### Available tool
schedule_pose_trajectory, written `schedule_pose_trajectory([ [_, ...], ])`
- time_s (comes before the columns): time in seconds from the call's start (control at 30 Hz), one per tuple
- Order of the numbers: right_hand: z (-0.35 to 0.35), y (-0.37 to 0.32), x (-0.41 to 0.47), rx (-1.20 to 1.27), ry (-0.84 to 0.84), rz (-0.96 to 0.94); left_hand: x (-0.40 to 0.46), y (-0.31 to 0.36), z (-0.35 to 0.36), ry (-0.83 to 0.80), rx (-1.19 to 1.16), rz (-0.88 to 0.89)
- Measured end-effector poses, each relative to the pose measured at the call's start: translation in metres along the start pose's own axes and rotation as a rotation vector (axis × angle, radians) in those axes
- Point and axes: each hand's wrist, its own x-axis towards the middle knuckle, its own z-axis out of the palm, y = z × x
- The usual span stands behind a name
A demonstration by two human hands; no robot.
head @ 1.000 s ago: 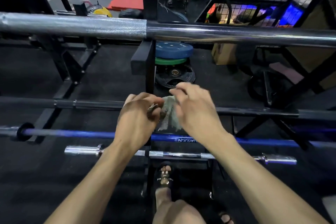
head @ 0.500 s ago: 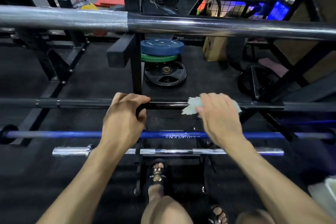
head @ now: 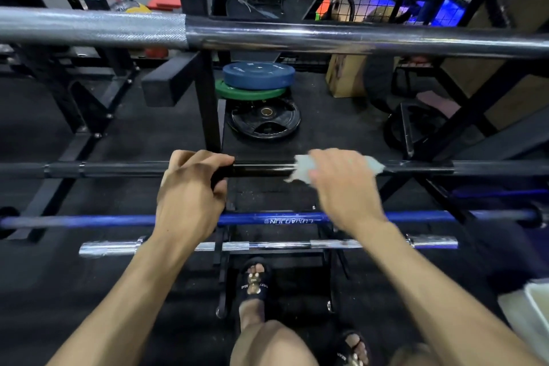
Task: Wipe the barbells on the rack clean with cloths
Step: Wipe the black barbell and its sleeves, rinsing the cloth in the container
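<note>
Head view, rack: black steel barbell rack [head: 205, 116] with one upright post at centre, bars lying across it in tiers.
Head view, top tier: thick silver barbell [head: 326, 36], knurled on its left part, smooth and shiny to the right, spans the whole frame.
Head view, second tier: black barbell [head: 261, 169], glossy between the two hands, matte toward the left end.
Head view, third tier: blue barbell [head: 267, 219] with white lettering near its middle.
Head view, lowest tier: short chrome barbell [head: 267, 245] with collars near both ends.
Left hand: left hand [head: 190, 196] wrapped around the black barbell just right of the upright, fingers curled over the top, thumb under.
Right hand: right hand [head: 344, 187], motion-blurred, lies over the same bar to the right, fingers curved down on a pale light-blue cloth [head: 303, 171].
Cloth: draped on the black barbell under the right palm, edges showing on both sides of the hand.
Floor: dark rubber gym flooring [head: 89, 291]; painted white lines at the far left corner.
Behind rack: stacked weight plates, a blue plate [head: 258, 76] over a green plate [head: 249, 93], a black plate [head: 266, 122] lying in front of them; tan wooden boxes [head: 346, 77] to the right; wire-mesh storage with blue light at the top right.
Near edge: feet in black slide sandals [head: 254, 282], bare knees.
</note>
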Motion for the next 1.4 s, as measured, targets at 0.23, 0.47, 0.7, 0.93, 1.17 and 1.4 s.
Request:
schedule_pose_trajectory([
  [0.23, 0.011, -0.057, 0.018, 0.024, 0.067, 0.377, 0.001, 0.014, 0.004, 0.039, 0.085, 0.095],
  [0.47, 0.003, -0.031, 0.002, 0.144, -0.030, -0.024, 0.000, 0.016, -0.005, 0.025, 0.212, 0.158],
  [0.7, 0.004, 0.061, -0.036, 0.104, 0.252, 0.547, 0.003, 0.024, -0.005, 0.000, 0.310, 0.224],
  [0.93, 0.005, 0.010, -0.016, 0.109, 0.164, 0.219, 0.014, 0.094, 0.036, -0.108, 0.224, 0.391],
  [1.17, 0.008, 0.051, -0.029, 0.105, 0.285, 0.620, 0.022, 0.092, 0.065, -0.183, 0.121, 0.302],
  [1.4, 0.026, 0.033, -0.041, 0.126, 0.167, 0.255, 0.024, 0.090, 0.070, -0.162, 0.113, 0.289],
])
